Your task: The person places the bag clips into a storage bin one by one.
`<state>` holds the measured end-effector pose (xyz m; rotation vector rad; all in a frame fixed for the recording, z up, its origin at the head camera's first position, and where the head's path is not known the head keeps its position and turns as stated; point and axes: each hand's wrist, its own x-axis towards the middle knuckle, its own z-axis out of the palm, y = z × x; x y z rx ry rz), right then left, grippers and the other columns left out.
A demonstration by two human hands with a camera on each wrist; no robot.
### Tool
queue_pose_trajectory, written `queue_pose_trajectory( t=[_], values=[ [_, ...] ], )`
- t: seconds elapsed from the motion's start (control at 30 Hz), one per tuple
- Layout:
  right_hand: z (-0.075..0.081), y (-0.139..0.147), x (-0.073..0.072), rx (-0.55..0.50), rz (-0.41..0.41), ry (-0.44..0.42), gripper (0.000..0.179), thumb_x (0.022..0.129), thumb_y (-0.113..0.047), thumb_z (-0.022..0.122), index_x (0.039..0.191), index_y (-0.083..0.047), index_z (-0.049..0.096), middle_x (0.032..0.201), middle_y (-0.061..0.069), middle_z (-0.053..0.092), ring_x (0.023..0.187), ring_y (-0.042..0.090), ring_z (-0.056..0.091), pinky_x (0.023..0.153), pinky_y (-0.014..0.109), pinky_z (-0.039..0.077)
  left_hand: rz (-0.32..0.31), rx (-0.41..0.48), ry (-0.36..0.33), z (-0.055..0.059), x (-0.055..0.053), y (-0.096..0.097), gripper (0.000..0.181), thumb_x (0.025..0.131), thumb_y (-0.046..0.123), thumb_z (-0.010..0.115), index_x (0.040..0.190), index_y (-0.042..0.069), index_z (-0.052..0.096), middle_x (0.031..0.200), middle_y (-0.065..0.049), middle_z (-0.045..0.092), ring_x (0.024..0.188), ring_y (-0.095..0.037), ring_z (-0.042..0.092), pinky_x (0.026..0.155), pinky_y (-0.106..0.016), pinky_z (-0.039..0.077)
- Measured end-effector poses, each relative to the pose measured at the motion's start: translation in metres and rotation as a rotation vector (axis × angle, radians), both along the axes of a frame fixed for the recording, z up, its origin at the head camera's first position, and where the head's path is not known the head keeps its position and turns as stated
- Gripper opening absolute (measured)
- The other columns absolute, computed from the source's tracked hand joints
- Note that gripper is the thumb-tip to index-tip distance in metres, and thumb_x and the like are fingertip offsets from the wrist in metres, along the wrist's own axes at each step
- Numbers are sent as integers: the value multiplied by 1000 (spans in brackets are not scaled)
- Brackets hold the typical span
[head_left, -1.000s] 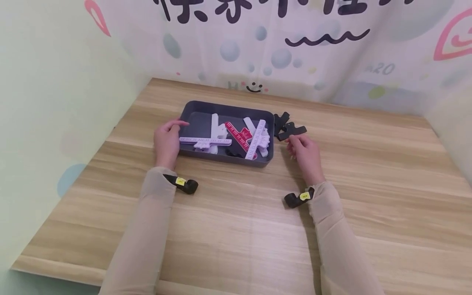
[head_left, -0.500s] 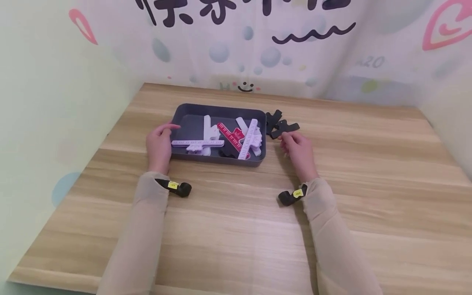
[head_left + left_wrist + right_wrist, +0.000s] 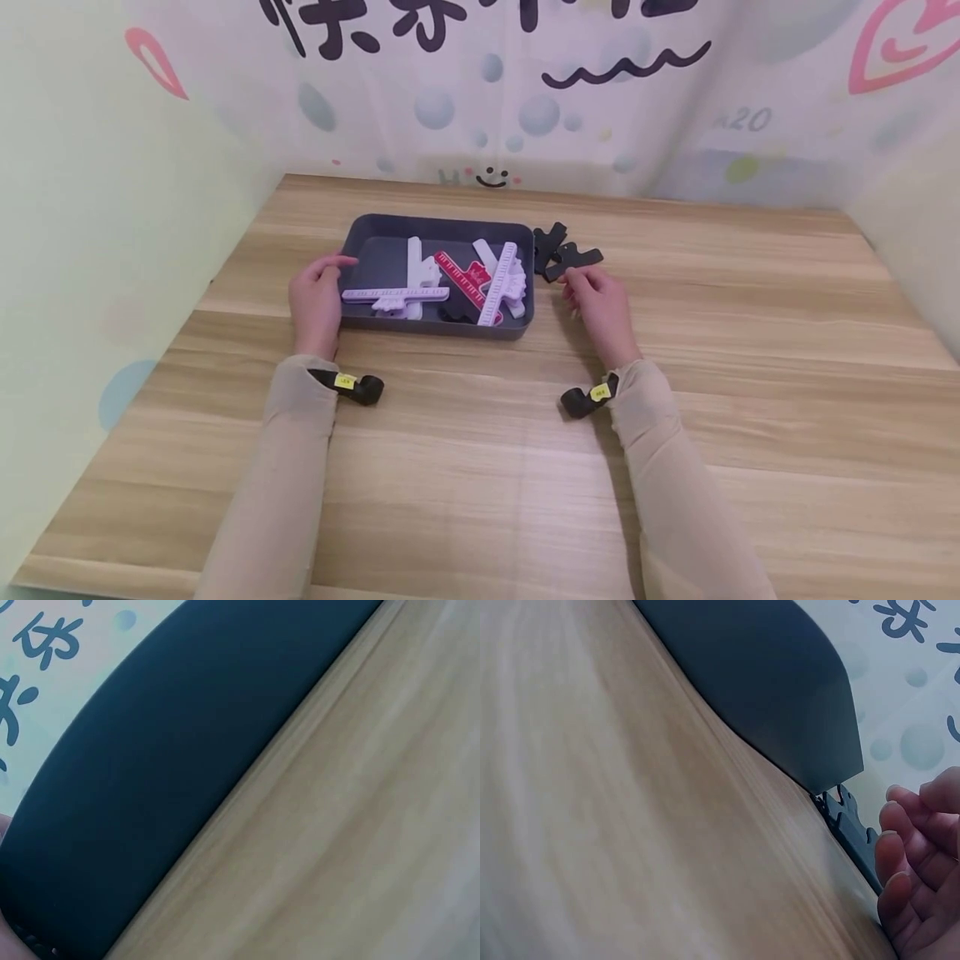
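A dark grey rectangular tray (image 3: 420,327) lies on the table with several clips in it. My left hand (image 3: 315,304) grips its left end, fingers over the rim. Inside are a lilac clip (image 3: 395,294) near the left, a white clip (image 3: 414,260), a red clip (image 3: 459,277) and another lilac clip (image 3: 498,283) at the right. A black clip (image 3: 453,311) sits low in the tray. Two more lie outside its right end: a rear black clip (image 3: 550,242) and a front black clip (image 3: 577,260). My right hand (image 3: 600,308), fingers loosely curled, has its fingertips at the front one's near edge.
The wood-grain table (image 3: 465,483) reaches back to a printed wall cloth (image 3: 480,108). A pale wall (image 3: 90,208) stands on the left. Wrist cameras on black straps show at both sleeves, a left camera (image 3: 367,390) and a right camera (image 3: 576,403).
The head view has shifted, so everything sits a little further left in it. Both hands, the tray and the clips keep their places relative to each other.
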<state>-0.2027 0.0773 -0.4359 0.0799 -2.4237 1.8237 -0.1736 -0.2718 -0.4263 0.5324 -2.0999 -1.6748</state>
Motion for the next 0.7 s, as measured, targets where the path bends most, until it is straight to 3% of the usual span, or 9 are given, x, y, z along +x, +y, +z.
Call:
queue_pose_trajectory(
  t=[0.7],
  values=[
    [-2, 0, -1, 14, 1, 6, 31, 89, -35, 50, 90, -6, 64, 77, 9, 58, 62, 19, 51, 49, 25, 43, -3, 2, -1, 0, 0, 0, 31, 91, 11, 39, 97, 13, 69, 124, 2, 53, 116, -5, 42, 99, -24, 28]
  ],
)
